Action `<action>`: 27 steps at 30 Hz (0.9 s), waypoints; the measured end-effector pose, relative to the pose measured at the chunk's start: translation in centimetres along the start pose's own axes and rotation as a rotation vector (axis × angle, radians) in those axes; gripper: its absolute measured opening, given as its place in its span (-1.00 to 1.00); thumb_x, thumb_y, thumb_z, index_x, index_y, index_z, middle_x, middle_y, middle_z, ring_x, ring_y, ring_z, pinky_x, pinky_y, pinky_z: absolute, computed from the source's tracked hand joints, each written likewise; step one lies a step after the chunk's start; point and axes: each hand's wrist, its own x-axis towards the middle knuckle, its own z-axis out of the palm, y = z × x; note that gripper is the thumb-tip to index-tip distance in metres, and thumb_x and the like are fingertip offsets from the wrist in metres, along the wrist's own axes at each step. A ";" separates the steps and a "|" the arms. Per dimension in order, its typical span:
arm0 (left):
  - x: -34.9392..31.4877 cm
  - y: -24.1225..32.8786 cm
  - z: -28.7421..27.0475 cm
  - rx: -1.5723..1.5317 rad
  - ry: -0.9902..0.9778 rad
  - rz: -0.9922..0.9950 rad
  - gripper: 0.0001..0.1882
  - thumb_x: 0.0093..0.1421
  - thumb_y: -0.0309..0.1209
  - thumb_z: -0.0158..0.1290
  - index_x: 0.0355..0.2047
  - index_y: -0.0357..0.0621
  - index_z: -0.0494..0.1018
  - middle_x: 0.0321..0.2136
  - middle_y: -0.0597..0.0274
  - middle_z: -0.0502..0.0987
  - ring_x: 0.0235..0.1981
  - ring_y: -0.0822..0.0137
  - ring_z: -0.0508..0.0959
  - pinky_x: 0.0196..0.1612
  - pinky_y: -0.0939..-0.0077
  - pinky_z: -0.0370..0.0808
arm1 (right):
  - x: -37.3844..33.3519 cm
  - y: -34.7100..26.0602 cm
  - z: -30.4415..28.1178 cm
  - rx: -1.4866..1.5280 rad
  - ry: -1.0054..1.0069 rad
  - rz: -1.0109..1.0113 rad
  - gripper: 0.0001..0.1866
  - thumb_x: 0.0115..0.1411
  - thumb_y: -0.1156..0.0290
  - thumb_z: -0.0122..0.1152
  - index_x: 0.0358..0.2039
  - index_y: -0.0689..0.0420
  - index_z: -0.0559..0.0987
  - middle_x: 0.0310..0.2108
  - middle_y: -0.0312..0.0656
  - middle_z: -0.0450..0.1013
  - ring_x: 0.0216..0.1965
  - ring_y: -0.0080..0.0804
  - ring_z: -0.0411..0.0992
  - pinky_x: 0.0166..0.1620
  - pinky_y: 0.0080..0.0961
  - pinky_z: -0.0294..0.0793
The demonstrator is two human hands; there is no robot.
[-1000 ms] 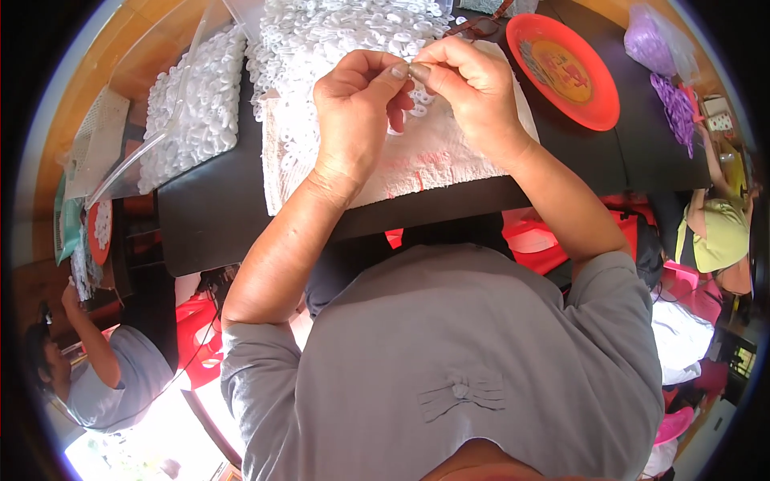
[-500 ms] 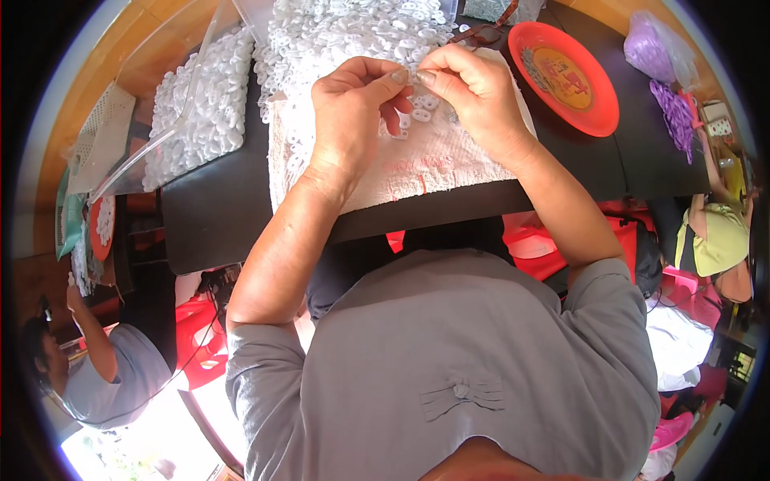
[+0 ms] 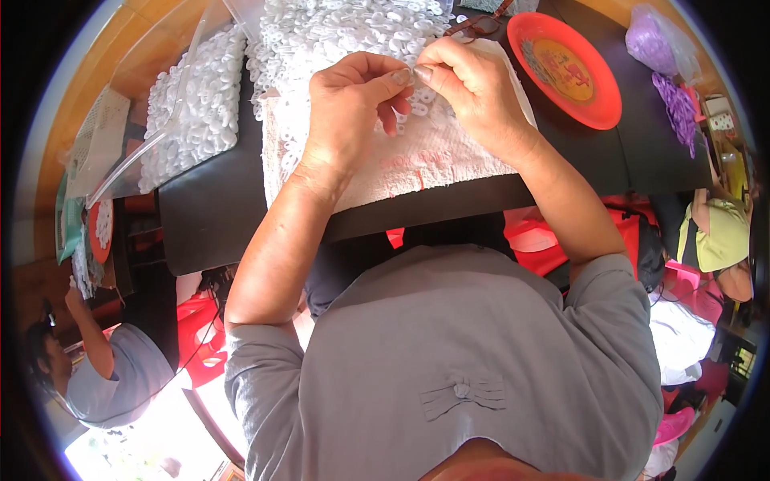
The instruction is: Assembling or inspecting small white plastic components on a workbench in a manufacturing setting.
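My left hand [image 3: 353, 108] and my right hand [image 3: 475, 94] meet fingertip to fingertip above a pale cloth [image 3: 393, 172]. Each is closed in a pinch of thumb and index finger. Between the tips sits something small and whitish, mostly covered by the fingers, and I cannot make out its kind. A large heap of small white oval plastic pieces with holes [image 3: 345, 32] spreads behind and under my hands. A few loose ones lie on the cloth just beneath my fingers.
A clear bin of white pieces [image 3: 196, 104] stands at the left. On the dark table [image 3: 208, 216], a red oval tray [image 3: 607, 112], brown-framed glasses [image 3: 473, 28] and purple strands [image 3: 676, 112] lie to the right, near a purple-filled bag [image 3: 651, 44]. Other people sit at both sides.
My hands stay pinched together in nearly the same place, with only slight finger movement. The whole view has shifted a little.
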 end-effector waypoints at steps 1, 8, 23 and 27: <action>0.0 0.0 0.0 0.000 -0.001 -0.005 -0.92 0.14 -0.56 0.11 -0.38 -0.36 0.49 -0.55 0.19 0.54 -0.61 0.50 0.49 -0.65 0.67 0.37 | 0.0 0.2 0.1 0.017 0.009 -0.009 -0.93 0.14 0.56 0.19 -0.43 0.25 0.47 -0.59 -0.19 0.40 -0.53 -0.42 0.35 -0.46 -0.52 0.28; 0.1 -0.8 0.4 -0.020 0.060 0.064 -0.95 0.16 -0.59 0.08 -0.39 -0.35 0.48 -0.56 0.20 0.52 -0.64 0.51 0.46 -0.70 0.67 0.33 | -0.5 0.6 1.4 0.081 0.044 -0.006 -0.96 0.16 0.58 0.15 -0.39 0.25 0.47 -0.60 -0.29 0.38 -0.52 -0.58 0.34 -0.43 -0.62 0.31; 1.1 -0.2 -1.7 -0.196 0.218 0.103 -0.92 0.13 -0.61 0.06 -0.36 -0.40 0.45 -0.54 0.10 0.52 -0.63 0.38 0.48 -0.66 0.56 0.37 | 0.3 1.3 -1.5 -0.392 -0.245 -0.182 -0.93 0.03 0.49 0.25 -0.46 0.12 0.52 -0.51 -0.26 0.48 -0.49 -0.26 0.45 -0.39 -0.41 0.40; 0.9 0.1 -1.5 -0.194 0.205 0.066 -0.92 0.12 -0.60 0.09 -0.37 -0.39 0.46 -0.54 0.10 0.52 -0.63 0.38 0.48 -0.65 0.55 0.37 | -0.2 1.0 -1.2 -0.494 -0.352 -0.180 -0.95 0.00 0.46 0.24 -0.47 0.10 0.56 -0.50 -0.25 0.49 -0.45 -0.19 0.47 -0.38 -0.31 0.40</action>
